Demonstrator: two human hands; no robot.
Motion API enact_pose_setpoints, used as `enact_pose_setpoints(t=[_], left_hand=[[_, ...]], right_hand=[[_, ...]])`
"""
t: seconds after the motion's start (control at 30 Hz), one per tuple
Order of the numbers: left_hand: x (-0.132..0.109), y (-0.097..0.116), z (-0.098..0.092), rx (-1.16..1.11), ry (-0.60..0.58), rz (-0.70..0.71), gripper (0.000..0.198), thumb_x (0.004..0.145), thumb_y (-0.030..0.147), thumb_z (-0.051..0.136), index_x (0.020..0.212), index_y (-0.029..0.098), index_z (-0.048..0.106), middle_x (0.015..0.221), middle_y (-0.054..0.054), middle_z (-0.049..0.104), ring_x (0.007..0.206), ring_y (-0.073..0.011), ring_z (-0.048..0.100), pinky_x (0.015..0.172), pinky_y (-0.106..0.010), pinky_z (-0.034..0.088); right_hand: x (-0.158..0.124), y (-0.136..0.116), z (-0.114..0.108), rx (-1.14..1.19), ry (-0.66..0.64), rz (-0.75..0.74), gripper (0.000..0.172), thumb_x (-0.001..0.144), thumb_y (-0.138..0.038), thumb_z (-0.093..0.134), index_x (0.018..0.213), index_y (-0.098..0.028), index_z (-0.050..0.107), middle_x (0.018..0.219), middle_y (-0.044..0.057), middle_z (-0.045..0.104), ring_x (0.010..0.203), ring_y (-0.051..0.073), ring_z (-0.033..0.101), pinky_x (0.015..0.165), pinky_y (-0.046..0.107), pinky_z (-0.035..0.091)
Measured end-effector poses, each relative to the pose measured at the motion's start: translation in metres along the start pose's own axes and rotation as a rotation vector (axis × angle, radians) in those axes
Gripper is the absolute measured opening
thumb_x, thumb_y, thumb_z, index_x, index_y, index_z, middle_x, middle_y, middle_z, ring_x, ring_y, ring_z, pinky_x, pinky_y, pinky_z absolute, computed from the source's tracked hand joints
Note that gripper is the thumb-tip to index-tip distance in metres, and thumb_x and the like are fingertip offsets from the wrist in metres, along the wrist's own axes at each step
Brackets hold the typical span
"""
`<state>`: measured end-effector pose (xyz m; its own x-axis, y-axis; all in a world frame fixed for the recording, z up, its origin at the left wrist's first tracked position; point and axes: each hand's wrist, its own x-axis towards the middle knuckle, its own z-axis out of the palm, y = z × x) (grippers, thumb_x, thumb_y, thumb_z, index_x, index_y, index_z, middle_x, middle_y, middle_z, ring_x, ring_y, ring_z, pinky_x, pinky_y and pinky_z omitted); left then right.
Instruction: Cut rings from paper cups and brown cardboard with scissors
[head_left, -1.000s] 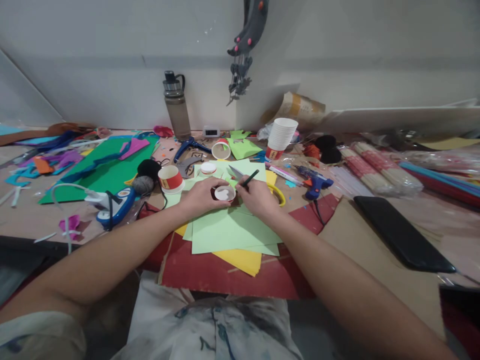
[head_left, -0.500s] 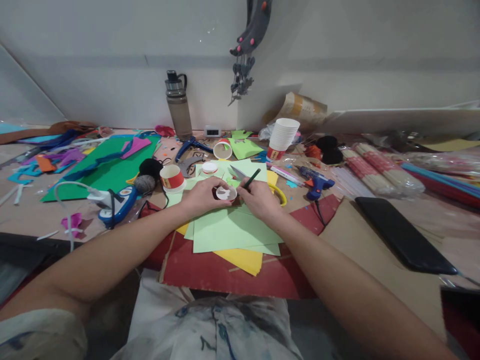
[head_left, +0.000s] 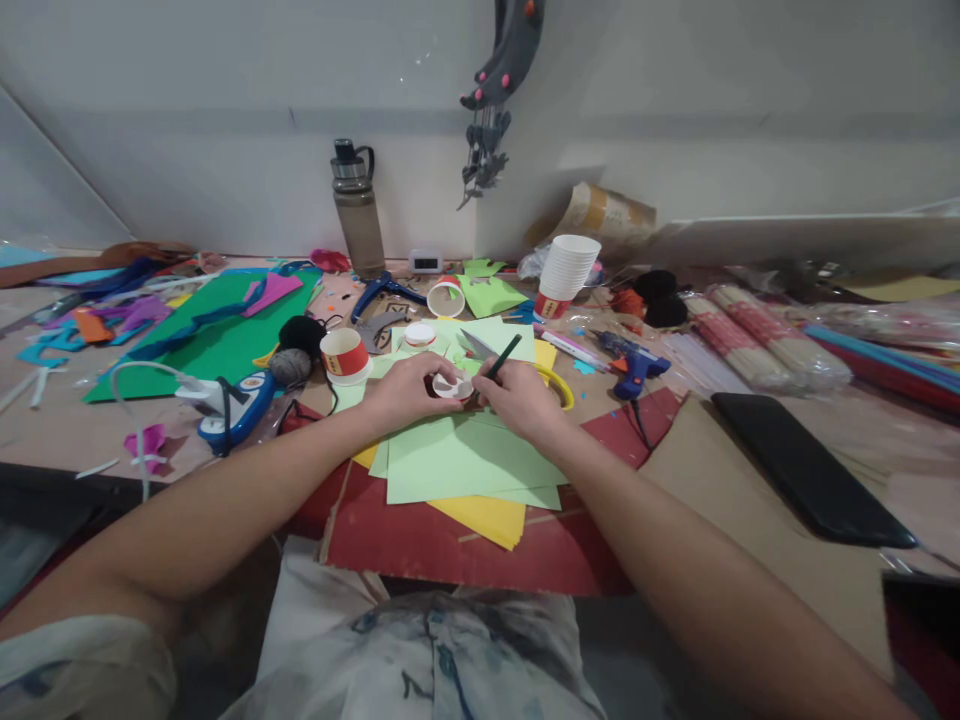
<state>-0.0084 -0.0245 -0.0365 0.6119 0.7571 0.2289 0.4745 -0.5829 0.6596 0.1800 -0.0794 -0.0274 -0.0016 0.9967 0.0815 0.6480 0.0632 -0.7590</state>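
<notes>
My left hand (head_left: 405,392) is closed round a small red paper cup (head_left: 451,386) that stands bottom-up on a stack of light green paper (head_left: 465,462). My right hand (head_left: 519,398) pinches a black pen (head_left: 501,357), its tip down at the cup's right side on the paper. Yellow sheets (head_left: 484,520) and a red board (head_left: 442,550) lie under the green paper. Scissors with yellow handles (head_left: 551,382) lie just behind my right hand, blades pointing left.
Around the hands stand a red-banded cup (head_left: 344,356), a stack of white cups (head_left: 566,270), a blue glue gun (head_left: 628,362), a water bottle (head_left: 358,212), dark yarn balls (head_left: 301,334) and green foam sheets (head_left: 202,340). A black tablet (head_left: 810,468) lies at right.
Both hands stay on the upturned cup; the pen has shifted slightly along the cup's right edge. The view has drifted a little.
</notes>
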Motion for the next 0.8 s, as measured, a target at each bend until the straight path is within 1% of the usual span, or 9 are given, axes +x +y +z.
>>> enact_pose_setpoints(t=[0.2, 0.43, 0.7, 0.8], left_hand=[[-0.0010, 0.0021, -0.0012, -0.024, 0.009, -0.016, 0.036, 0.067, 0.042, 0.075, 0.092, 0.019, 0.064, 0.105, -0.005, 0.069, 0.091, -0.0188, 0.064, 0.081, -0.032, 0.050], [-0.0018, 0.0059, -0.0029, -0.066, 0.013, -0.061, 0.038, 0.065, 0.041, 0.076, 0.094, 0.019, 0.066, 0.106, -0.005, 0.070, 0.086, -0.0180, 0.065, 0.076, -0.031, 0.050], [-0.0012, 0.0004, -0.0016, -0.105, 0.019, -0.094, 0.044, 0.062, 0.041, 0.079, 0.099, 0.020, 0.067, 0.104, -0.005, 0.071, 0.078, -0.0161, 0.064, 0.072, -0.030, 0.050], [-0.0015, 0.0011, -0.0020, -0.095, 0.008, -0.093, 0.043, 0.063, 0.040, 0.079, 0.100, 0.020, 0.068, 0.103, -0.005, 0.071, 0.079, -0.0168, 0.065, 0.074, -0.031, 0.051]], right_hand=[[0.0032, 0.0050, -0.0030, 0.056, 0.053, 0.043, 0.016, 0.082, -0.028, 0.051, 0.068, -0.020, 0.056, 0.058, -0.002, 0.061, 0.053, 0.012, 0.053, 0.055, 0.023, 0.037], [0.0041, 0.0053, -0.0036, 0.040, 0.091, 0.077, 0.018, 0.083, -0.030, 0.050, 0.068, -0.021, 0.055, 0.056, -0.002, 0.059, 0.054, 0.014, 0.054, 0.053, 0.023, 0.036], [0.0051, 0.0063, -0.0024, 0.056, 0.117, 0.063, 0.017, 0.084, -0.029, 0.050, 0.070, -0.021, 0.056, 0.061, 0.000, 0.063, 0.058, 0.014, 0.057, 0.056, 0.023, 0.038], [0.0053, 0.0064, -0.0017, 0.067, 0.130, 0.049, 0.016, 0.085, -0.029, 0.050, 0.072, -0.021, 0.055, 0.062, -0.001, 0.063, 0.057, 0.014, 0.057, 0.056, 0.023, 0.038]])
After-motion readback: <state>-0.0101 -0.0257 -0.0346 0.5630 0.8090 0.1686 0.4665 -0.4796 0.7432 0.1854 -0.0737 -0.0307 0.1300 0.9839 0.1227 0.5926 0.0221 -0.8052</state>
